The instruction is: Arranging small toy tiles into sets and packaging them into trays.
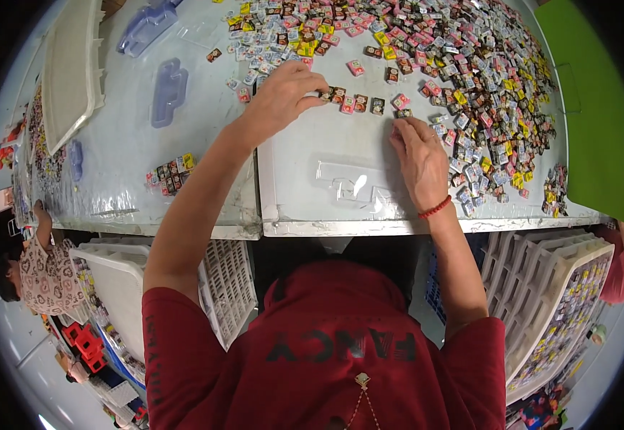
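A short row of tiny printed box-shaped pieces (361,104), brown, pink and black, lies on the pale table in front of me. My left hand (283,94) pinches a dark box-shaped piece at the row's left end between thumb and forefinger. Off the right end, my right hand (421,154) has its fingers curled together, with their tips at a dark piece (403,113). Whether those fingers grip it or only touch it is hard to see. A loose pink piece (400,101) sits just beyond them. Between my forearms lies a clear plastic moulded tray (351,183).
A large heap of mixed small pieces (477,93) spreads across the far and right table. At left are a blue-purple moulded tray (170,93), a small block of grouped pieces (172,174) and a tilted white tray (75,72). Stacked crates (559,308) stand below the edge; people work either side.
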Demonstrator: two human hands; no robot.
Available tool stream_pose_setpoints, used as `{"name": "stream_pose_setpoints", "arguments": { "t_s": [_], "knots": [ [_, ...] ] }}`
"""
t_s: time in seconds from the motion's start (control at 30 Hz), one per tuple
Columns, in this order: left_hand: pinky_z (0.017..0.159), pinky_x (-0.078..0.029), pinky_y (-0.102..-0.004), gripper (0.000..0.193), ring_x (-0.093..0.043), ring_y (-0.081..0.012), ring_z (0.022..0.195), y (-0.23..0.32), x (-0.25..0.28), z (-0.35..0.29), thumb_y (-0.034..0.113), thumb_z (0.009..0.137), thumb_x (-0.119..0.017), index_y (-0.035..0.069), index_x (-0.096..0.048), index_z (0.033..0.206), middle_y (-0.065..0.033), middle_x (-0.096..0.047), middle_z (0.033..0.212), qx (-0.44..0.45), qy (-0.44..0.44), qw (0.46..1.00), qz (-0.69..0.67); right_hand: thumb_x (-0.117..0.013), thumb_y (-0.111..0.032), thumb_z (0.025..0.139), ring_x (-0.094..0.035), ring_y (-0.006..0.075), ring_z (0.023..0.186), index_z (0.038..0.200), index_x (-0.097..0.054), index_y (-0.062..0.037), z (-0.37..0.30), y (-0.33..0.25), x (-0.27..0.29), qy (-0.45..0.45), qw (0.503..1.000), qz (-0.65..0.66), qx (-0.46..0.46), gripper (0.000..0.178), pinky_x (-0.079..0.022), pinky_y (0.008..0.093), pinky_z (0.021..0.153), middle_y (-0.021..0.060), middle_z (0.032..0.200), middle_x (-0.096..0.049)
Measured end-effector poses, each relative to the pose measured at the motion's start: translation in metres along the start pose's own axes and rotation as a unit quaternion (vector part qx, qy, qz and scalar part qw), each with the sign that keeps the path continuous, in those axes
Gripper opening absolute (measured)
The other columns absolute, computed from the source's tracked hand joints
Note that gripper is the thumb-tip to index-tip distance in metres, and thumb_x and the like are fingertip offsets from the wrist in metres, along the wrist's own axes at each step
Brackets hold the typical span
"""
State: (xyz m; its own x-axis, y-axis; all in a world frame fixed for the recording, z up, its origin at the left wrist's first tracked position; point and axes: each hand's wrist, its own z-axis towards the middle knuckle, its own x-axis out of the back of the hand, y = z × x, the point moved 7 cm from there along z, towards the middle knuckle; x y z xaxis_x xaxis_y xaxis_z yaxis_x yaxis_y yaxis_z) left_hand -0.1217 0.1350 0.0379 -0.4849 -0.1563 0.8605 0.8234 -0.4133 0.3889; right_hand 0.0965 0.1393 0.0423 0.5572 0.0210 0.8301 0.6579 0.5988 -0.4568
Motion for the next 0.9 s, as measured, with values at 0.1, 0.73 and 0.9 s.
{"name": "stream_pose_setpoints", "arguments": {
  "t_s": [0.1, 0.73, 0.9],
  "knots": [
    [0.095, -0.043, -0.0370, 0.034, -0.051, -0.0268, 0.113, 0.006, -0.004, 0.001, 0.021, 0.078, -0.071, 0.008, -0.063, 0.108, -0.0058, -0.063, 0.111, -0.016, 0.001, 1.000, -0.006, -0.066, -0.008, 0.082, -0.064, 0.0323, 0.086, 0.108, -0.063, -0.0032, 0.007, 0.010, 0.002, 0.023, 1.000, 0.001, -0.017, 0.026, -0.052, 0.0365, 0.073, 0.0149, 0.104, -0.064],
    [0.089, -0.047, -0.0365, 0.040, -0.056, -0.0277, 0.103, 0.020, -0.028, 0.008, 0.019, 0.076, -0.072, 0.005, -0.061, 0.112, -0.0074, -0.063, 0.114, -0.001, -0.019, 0.996, -0.082, -0.071, -0.015, 0.079, -0.063, 0.0290, 0.093, 0.121, -0.057, -0.0079, 0.044, 0.016, -0.022, -0.090, 0.989, 0.048, 0.109, 0.044, -0.052, 0.0352, 0.078, 0.0124, 0.113, -0.060],
    [0.088, -0.047, -0.0358, 0.038, -0.057, -0.0273, 0.100, 0.028, -0.028, 0.009, 0.019, 0.075, -0.072, 0.005, -0.063, 0.109, -0.0067, -0.064, 0.111, -0.004, 0.025, 0.995, -0.093, -0.070, -0.013, 0.079, -0.064, 0.0284, 0.088, 0.118, -0.059, -0.0073, 0.042, 0.011, -0.020, -0.075, 0.990, 0.057, 0.103, 0.041, -0.053, 0.0346, 0.076, 0.0111, 0.111, -0.061]
  ]
}}
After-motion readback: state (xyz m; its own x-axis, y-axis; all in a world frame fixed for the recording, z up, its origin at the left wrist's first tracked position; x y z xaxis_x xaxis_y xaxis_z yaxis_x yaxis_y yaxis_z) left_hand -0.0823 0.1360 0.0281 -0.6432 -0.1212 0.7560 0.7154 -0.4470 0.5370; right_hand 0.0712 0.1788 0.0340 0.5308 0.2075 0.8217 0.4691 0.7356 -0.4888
